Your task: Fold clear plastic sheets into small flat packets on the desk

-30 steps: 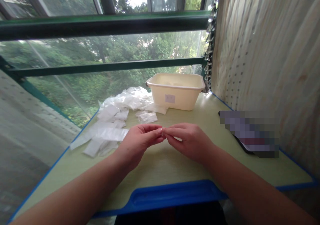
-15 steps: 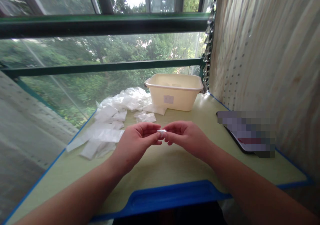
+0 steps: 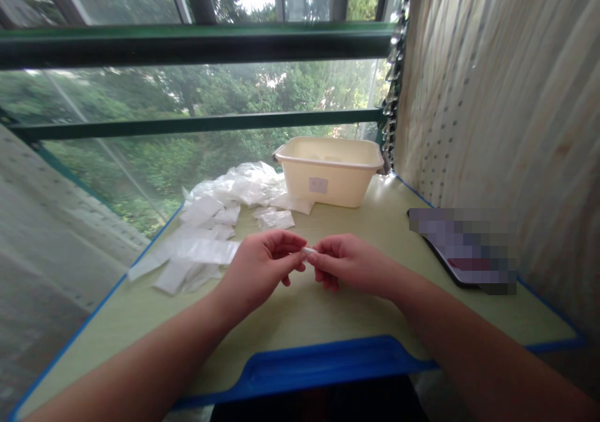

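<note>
Between my fingertips is a small white piece [image 3: 308, 251], mostly covered, its exact kind too small to make out. My left hand [image 3: 262, 262] pinches one side of it with thumb and forefinger. From the other side my right hand [image 3: 347, 259] grips it the same way, its remaining fingers curled below. Both hands are held over the middle of the table. Behind my left hand lies a small clear plastic bag [image 3: 275, 218]. A heap of white and clear plastic packets [image 3: 206, 222] spreads to the left and back.
A cream plastic bin [image 3: 328, 181] with a paper label stands at the back of the table [image 3: 300, 322], which has a blue edge. On the right lies a dark-edged flat device [image 3: 450, 266], its face blurred out. A curtain [image 3: 506, 97] hangs beside it, and windows are behind.
My fingers have shifted their grip on the white piece, and the lower fingers of both hands now hang further down. The camera view has moved slightly.
</note>
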Available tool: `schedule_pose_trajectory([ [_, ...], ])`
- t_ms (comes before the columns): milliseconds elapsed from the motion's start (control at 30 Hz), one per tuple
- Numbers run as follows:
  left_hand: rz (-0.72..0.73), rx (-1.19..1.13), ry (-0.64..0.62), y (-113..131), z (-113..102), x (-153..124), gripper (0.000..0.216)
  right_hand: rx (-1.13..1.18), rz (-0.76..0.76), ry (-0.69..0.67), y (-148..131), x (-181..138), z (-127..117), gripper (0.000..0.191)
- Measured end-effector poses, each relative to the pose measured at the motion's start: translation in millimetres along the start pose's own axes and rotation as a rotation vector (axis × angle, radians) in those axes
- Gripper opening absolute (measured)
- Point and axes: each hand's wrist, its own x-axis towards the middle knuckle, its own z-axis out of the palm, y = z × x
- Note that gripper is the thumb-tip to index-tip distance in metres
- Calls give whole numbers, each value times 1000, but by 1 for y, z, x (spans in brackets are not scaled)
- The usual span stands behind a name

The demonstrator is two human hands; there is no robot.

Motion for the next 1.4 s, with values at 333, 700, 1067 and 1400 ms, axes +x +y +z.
schedule_pose_trajectory([
  [333, -20, 201, -109, 1, -8, 5, 32, -227, -143, 68, 2, 0, 1, 30],
  [700, 75, 270, -425, 12, -16, 0, 30, -275, -183, -62, -6, -11, -8, 32],
  [1067, -99, 45, -552, 7, -14, -1, 32, -70, -95, -270, -3, -13, -10, 39],
  [1400, -51, 73, -483, 2, -11, 4, 32, -162, -97, -81, -7, -12, -7, 37],
])
